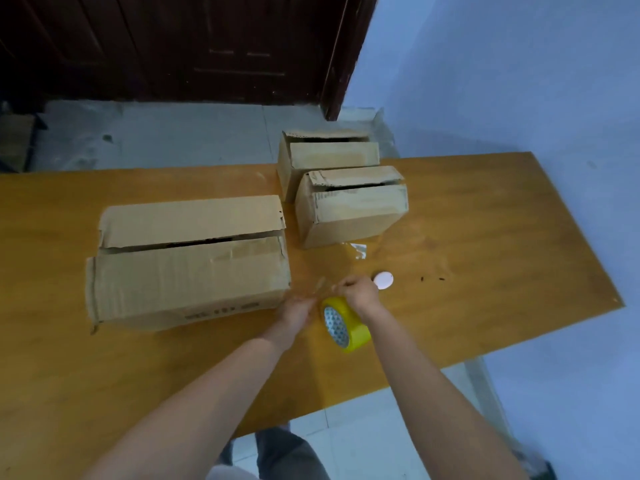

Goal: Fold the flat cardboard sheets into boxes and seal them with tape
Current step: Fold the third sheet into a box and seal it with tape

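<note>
Head view: dark print on the front face of the big cardboard box [188, 261], too blurred to read. No other writing legible. Tape roll [344, 322] is yellow w/ a patterned white core, no brand visible.

Around: orange-brown worktop [485, 237] carries the big box at left, top flaps nearly closed w/ a dark slit between them. Two smaller boxes further back: rear box [327, 155] at the worktop's far edge, front box [351, 206] just before it, touching or nearly so; both w/ flaps down but a gap showing. Crumpled clear tape scrap [360, 251] lies just in front of the front box. Small white round object [383, 280] sits near the right hand. Dark wooden door [194, 46] and pale blue wall [502, 71] behind.

Hands: both forearms reach forward, meeting just right of the big box's near corner. Left hand [298, 311] has fingers curled, pinching a clear tape strip [322, 287]. Right hand [360, 292] pinches the strip's other end, fingers bunched; roll hangs under its wrist, tilted, just above or on the worktop – can't tell which.
</note>
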{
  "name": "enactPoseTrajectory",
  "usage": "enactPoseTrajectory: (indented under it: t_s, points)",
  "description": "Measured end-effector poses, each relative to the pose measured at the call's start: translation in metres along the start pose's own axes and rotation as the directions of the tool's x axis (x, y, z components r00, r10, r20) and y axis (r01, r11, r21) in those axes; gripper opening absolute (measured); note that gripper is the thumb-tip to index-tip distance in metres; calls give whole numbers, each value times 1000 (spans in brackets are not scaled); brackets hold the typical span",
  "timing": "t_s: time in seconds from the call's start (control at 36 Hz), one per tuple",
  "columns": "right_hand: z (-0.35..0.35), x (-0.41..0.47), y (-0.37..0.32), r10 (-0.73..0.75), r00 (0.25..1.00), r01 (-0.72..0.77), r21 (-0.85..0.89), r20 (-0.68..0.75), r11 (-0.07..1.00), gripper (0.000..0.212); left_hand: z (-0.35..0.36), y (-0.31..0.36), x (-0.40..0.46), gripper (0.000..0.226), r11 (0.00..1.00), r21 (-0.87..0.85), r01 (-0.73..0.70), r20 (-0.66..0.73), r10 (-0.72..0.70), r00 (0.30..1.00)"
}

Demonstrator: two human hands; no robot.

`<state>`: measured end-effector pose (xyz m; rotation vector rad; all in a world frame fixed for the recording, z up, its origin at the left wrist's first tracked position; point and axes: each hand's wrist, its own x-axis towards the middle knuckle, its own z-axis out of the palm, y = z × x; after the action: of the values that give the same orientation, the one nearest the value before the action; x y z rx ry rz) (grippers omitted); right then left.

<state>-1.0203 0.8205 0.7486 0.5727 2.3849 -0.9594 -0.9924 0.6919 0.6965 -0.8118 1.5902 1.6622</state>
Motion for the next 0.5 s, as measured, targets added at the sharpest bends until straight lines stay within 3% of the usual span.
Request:
enactPoseTrajectory:
  t_s: [0.06, 0.14, 0.22, 0.28, 0.36, 0.42, 0.5]
  points:
    - [-6, -8, 5, -53, 999, 54, 72, -12, 996, 8, 5, 3, -5, 17, 992, -124, 18, 79, -8, 997]
    - [-16, -16, 10, -114, 993, 118, 145, -35, 982, 22, 13, 2, -11, 28, 938, -347, 16, 228, 68, 971]
    - [-29, -26, 10, -159, 987, 159, 189, -14, 969, 22, 22, 7, -27, 21, 897, -437, -69, 248, 194, 949]
    - [-39, -36, 9, -192, 981, 188, 207, 0, 960, 19, 28, 14, -38, 13, 893, -414, -175, 167, 263, 950]
    - [-56, -50, 6, -244, 969, 246, 244, -38, 938, 19, 36, 36, -57, 17, 876, -352, -329, 37, 364, 931]
    - [-71, -59, -2, -282, 954, 299, 232, -106, 926, 15, 41, 56, -73, 21, 827, -270, -493, -25, 506, 862]
    - [-94, -71, -21, -357, 906, 397, 166, -228, 902, 10, 42, 87, -99, 21, 686, -130, -715, -70, 713, 697]
